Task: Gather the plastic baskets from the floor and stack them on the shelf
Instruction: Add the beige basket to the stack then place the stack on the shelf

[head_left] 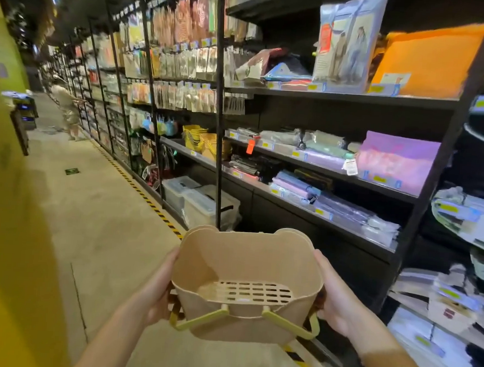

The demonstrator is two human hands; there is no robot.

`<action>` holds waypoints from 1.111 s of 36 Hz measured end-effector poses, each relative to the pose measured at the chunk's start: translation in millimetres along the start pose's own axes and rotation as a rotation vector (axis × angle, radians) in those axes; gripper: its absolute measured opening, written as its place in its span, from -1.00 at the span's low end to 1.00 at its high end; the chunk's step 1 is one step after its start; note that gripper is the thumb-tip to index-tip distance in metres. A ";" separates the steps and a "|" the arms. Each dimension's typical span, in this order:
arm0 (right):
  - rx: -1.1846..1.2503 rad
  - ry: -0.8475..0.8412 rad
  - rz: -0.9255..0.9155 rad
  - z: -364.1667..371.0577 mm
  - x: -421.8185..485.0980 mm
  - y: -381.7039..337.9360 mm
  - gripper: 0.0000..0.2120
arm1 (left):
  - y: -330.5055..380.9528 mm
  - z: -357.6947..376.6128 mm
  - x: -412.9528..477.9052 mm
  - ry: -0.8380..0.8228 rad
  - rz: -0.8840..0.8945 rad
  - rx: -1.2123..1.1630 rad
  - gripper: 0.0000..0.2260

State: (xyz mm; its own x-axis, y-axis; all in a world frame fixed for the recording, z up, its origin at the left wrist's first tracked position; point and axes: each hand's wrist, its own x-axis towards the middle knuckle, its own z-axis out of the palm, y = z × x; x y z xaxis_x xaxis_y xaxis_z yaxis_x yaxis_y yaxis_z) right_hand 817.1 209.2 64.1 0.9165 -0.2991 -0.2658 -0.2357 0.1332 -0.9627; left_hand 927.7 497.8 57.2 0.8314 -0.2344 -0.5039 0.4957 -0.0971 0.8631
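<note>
A long store aisle runs under dim lighting, its pale concrete floor (94, 224) edged by a yellow-and-black hazard stripe (159, 209). Tall black metal shelving (220, 101) packed with merchandise lines the right side, facing a yellow wall (0, 223) on the left.

One tan plastic basket (246, 284) with two green handles (197, 319), two hands (156, 289) on it, two clear storage bins (205, 206), one orange cushion (427, 58), one person (67, 105) down the aisle
</note>
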 end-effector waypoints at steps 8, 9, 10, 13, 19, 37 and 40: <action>0.034 0.001 0.012 26.4 84.1 -15.7 -0.22 | 62.5 -21.9 86.6 -0.053 0.019 0.080 -0.30; 0.038 0.028 0.030 28.8 95.6 -16.8 -0.27 | 68.3 -22.0 96.2 -0.054 0.022 0.078 -0.29; 0.046 0.056 0.042 30.3 107.2 -17.3 -0.35 | 74.3 -20.7 104.8 -0.049 0.028 0.071 -0.27; 0.061 0.138 0.090 35.7 141.8 -24.2 -0.47 | 90.6 -18.8 139.6 -0.053 0.025 0.078 -0.26; 0.084 0.137 0.066 31.3 212.3 -39.0 -0.60 | 120.8 -8.1 212.2 -0.105 0.009 0.101 -0.37; 0.158 0.253 0.135 -17.9 443.6 -49.6 -0.51 | 218.4 69.8 434.3 -0.181 -0.007 0.220 -0.43; 0.161 0.259 0.134 -20.1 470.8 -45.3 -0.49 | 226.1 76.5 468.2 -0.200 -0.022 0.204 -0.50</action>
State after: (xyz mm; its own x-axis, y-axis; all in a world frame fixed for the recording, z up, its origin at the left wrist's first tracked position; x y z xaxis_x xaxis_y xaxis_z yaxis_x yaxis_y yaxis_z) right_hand 1252.7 43.3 -18.4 0.7634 -0.4960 -0.4138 -0.2755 0.3295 -0.9031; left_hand 1409.8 292.1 19.1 0.7452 -0.4142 -0.5227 0.4349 -0.2924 0.8517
